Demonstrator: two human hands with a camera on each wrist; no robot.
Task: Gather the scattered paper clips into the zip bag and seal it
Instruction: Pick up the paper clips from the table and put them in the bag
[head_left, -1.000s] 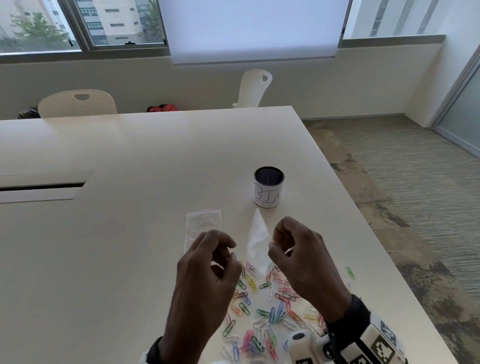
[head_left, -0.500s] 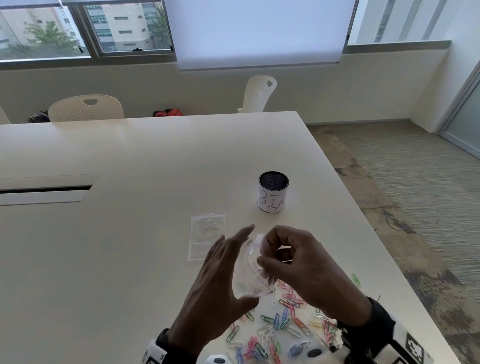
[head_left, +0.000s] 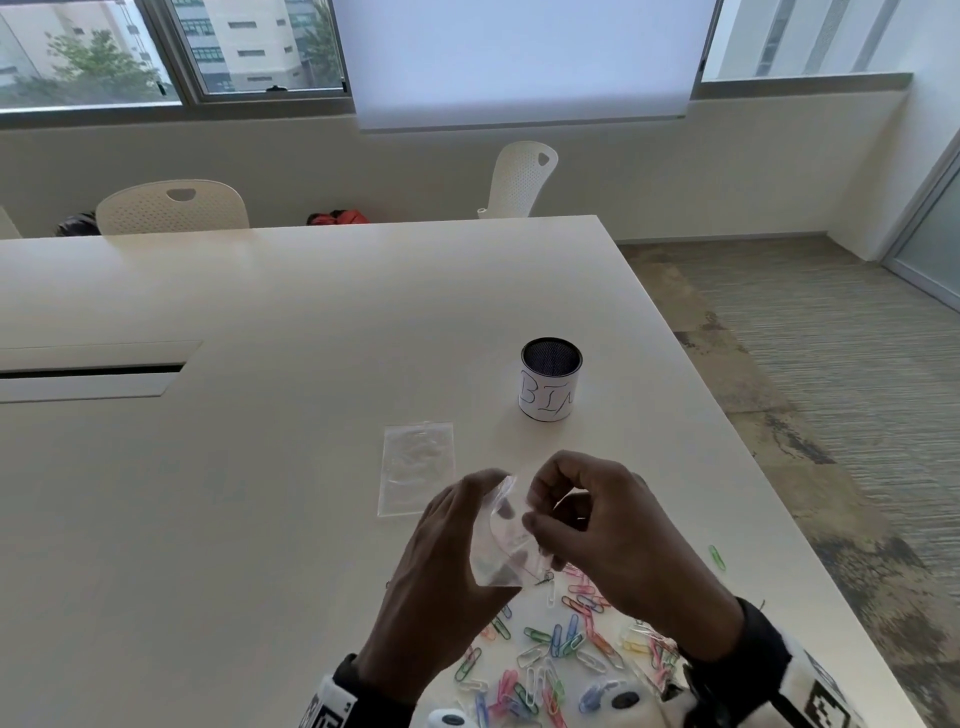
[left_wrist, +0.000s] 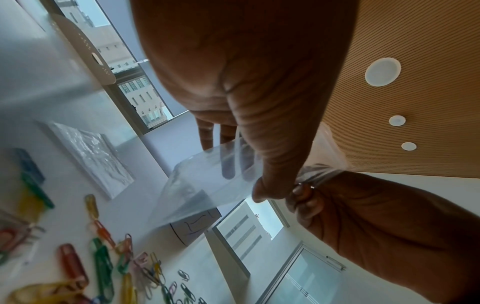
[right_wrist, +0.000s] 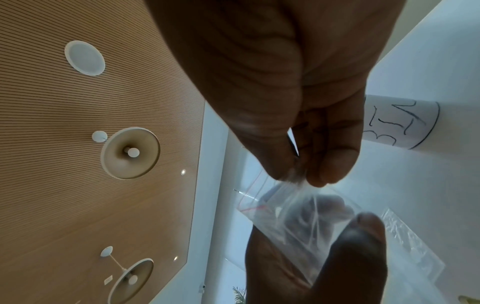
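Note:
A small clear zip bag (head_left: 501, 540) hangs in the air between both hands, just above the pile of coloured paper clips (head_left: 550, 649). My left hand (head_left: 483, 519) holds its left side, thumb in front and fingers (left_wrist: 228, 164) showing through the plastic behind it. My right hand (head_left: 535, 514) pinches the bag's top edge (right_wrist: 293, 179) between thumb and fingertips. In the right wrist view the bag (right_wrist: 298, 216) shows its red zip line, and I see no clips inside. The clips (left_wrist: 103, 267) lie loose on the white table (head_left: 260, 467).
A second clear bag (head_left: 415, 467) lies flat on the table beyond my left hand. A cup labelled BIN (head_left: 549, 384) stands farther back on the right. One green clip (head_left: 717, 557) lies apart near the table's right edge. Two white chairs stand at the far side.
My left hand has moved to the bag and taken hold of its left side. The right hand has shifted its pinch to the bag's top edge. The view has tilted slightly.

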